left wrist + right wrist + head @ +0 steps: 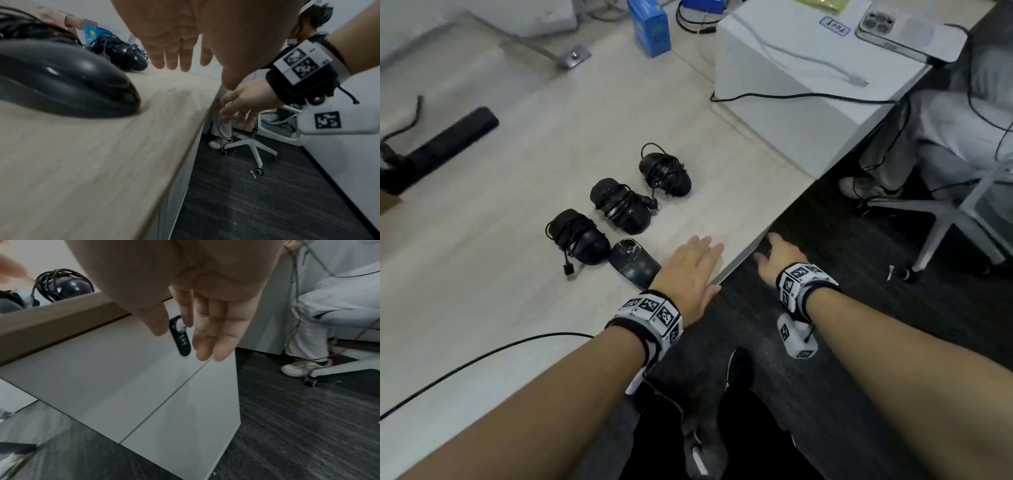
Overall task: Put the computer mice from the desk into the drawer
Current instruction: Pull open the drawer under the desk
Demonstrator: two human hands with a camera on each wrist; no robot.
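Several black computer mice lie on the pale wooden desk (482,274). Three are wrapped in their cables: a far one (665,170), a middle one (619,205) and a near one (578,236). A bare mouse (633,262) (61,81) lies just left of my left hand (698,253) (180,56), which hovers flat with straight fingers over the desk edge, holding nothing. My right hand (774,250) (205,337) reaches below the desk edge, fingers straight, in front of the closed white drawer front (102,369), close to its black combination lock (180,335).
A white box (791,68) with a phone (904,31) on it stands at the back right, next to a blue carton (650,27). A black bar (448,144) lies far left. A person sits on a white swivel chair (945,233) to the right, over dark carpet.
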